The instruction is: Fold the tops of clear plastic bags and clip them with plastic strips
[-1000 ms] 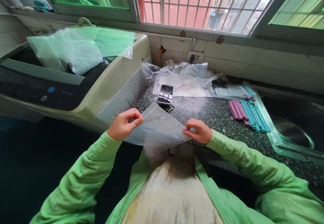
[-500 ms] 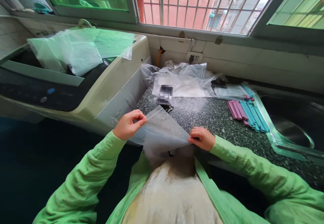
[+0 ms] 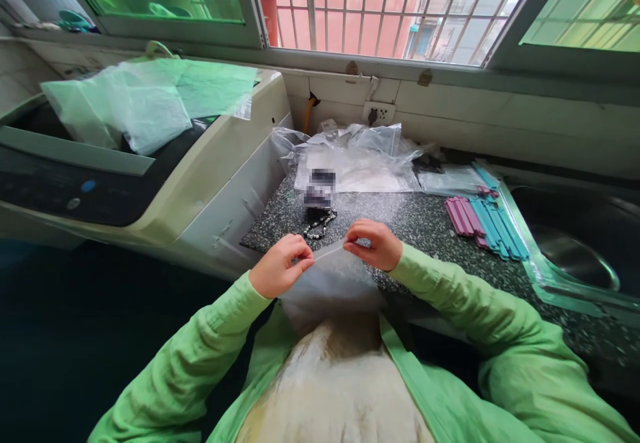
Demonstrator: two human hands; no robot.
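A clear plastic bag [image 3: 333,283] hangs in front of my chest at the near edge of the speckled dark counter [image 3: 415,229]. My left hand [image 3: 278,266] pinches its top edge on the left and my right hand [image 3: 373,244] pinches it on the right, the two hands close together. Just beyond the hands a dark beaded chain [image 3: 320,224] lies on the counter, and behind it a blurred dark flat object [image 3: 319,188].
A heap of clear bags [image 3: 355,156] lies at the back of the counter. Pink and blue strips [image 3: 483,219] lie to the right, beside a steel sink [image 3: 580,249]. A washing machine [image 3: 150,163] with plastic bags on its lid stands to the left.
My hands have moved toward each other and up, so the bag's top edge is now short and taut between them. The bag hangs lower, uncovering the beaded chain.
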